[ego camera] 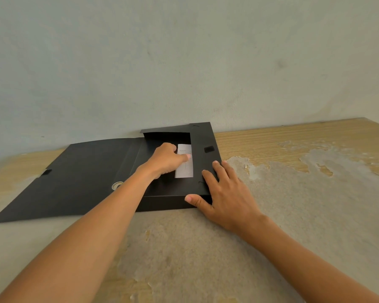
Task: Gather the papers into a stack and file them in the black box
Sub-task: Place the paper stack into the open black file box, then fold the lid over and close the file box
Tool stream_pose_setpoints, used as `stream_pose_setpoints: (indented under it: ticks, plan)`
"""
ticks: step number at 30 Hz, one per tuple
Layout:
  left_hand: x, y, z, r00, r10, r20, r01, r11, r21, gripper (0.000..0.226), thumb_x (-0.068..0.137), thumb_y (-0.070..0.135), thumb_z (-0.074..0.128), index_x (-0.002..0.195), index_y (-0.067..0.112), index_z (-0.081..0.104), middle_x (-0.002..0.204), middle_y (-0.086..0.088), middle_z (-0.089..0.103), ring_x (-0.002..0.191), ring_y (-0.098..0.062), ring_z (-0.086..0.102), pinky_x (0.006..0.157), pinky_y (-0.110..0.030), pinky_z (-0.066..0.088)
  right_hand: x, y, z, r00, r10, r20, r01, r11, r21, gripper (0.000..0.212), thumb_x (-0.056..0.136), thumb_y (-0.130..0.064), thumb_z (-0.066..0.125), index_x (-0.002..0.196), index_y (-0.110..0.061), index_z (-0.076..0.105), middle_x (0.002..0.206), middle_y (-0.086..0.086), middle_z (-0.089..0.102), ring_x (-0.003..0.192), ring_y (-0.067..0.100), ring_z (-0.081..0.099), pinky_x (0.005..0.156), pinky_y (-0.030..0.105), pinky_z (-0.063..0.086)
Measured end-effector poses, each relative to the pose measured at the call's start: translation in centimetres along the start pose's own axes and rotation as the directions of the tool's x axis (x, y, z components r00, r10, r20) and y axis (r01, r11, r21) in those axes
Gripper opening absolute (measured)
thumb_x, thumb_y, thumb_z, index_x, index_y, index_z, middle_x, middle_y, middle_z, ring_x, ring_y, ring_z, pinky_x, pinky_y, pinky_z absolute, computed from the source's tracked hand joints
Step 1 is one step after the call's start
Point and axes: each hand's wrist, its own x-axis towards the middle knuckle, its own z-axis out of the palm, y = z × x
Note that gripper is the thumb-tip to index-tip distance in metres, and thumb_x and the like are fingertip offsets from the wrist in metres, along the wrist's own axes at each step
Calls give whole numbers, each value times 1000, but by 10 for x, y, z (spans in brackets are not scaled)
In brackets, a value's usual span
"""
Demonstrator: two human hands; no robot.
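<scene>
We have the flat black cardboard file box (pixel 169 193) lying open on the worn wooden table (pixel 293 193), close to the pale wall (pixel 184 51), with its wide lid flap (pixel 74 178) folded out to our left so the tray is free to load. Our left hand (pixel 165 159) reaches down into the tray, fingers loosely curled and thumb pressing on the white printed papers (pixel 185 161); we judge it is seating them flat, though whether it pinches them we cannot tell. Our right hand (pixel 222 193) lies open and spread over the box's near right corner, gripping nothing, probably to keep the light box from sliding. The raised right wall with its small black fastener patch (pixel 208 149) crowds the papers' edge. No loose sheets show on the table.
</scene>
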Motion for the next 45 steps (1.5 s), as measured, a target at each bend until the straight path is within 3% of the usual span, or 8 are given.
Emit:
stream_pose_setpoints:
  ticks: [4,14,23,29,35,40,42,45]
  plan:
    - [-15,-3,-12,997,-17,-80,15,999,-35,57,91,36,58,139,7,41,139,-9,50,125,-23,47,97,-32,37,1,1,0,1000,10,1,-10,1000,-9,104,70,-81,-1,145,-16,29,158,15,17,147,31,5,115,46,21]
    - [-89,-63,-74,955,-152,-254,141,988,-61,49,88,36,62,130,12,53,129,-9,59,116,-24,56,98,-37,43,-1,2,-3,995,58,79,-46,988,-148,102,67,-79,-8,149,-26,22,160,10,11,147,31,3,116,54,6]
    - [-162,-150,-135,819,-352,-453,474,860,188,51,82,53,60,114,13,61,124,-10,60,116,-34,51,97,-47,37,1,-8,-5,983,109,148,-80,979,-187,66,91,-62,22,149,-30,22,159,10,13,139,36,28,108,47,32]
    - [-188,-195,-163,679,-557,-479,674,731,106,97,72,73,54,138,7,30,137,-19,46,124,-40,43,100,-51,32,-1,-13,-15,961,54,272,37,947,-318,56,97,-48,19,150,-31,20,160,9,10,143,34,22,112,45,30]
    - [-177,-196,-176,655,-554,-513,673,737,64,92,73,70,57,136,7,32,134,-19,50,125,-40,43,103,-50,25,1,-16,-16,972,71,226,-1,955,-295,68,90,-59,13,151,-29,20,159,10,15,141,35,26,112,41,28]
    - [-175,-200,-185,496,-624,-604,435,780,-449,68,74,22,77,127,2,41,134,-22,47,117,-40,50,90,-44,45,1,-15,-6,982,103,156,-71,977,-200,70,88,-63,19,149,-29,26,159,9,19,139,37,27,112,45,28]
    - [-171,-196,-193,496,-722,-482,225,643,-732,40,76,6,72,110,1,52,133,-21,51,108,-33,59,79,-36,51,1,-14,-5,982,104,154,-74,979,-190,75,84,-66,15,148,-29,26,159,9,19,139,38,28,112,45,28]
    - [-161,-181,-206,524,-779,-343,-11,397,-918,13,77,-5,67,76,5,60,101,-16,67,59,-14,59,42,-19,48,0,-14,-2,985,100,140,-73,980,-184,73,86,-66,17,148,-29,26,159,8,19,138,37,28,111,44,29]
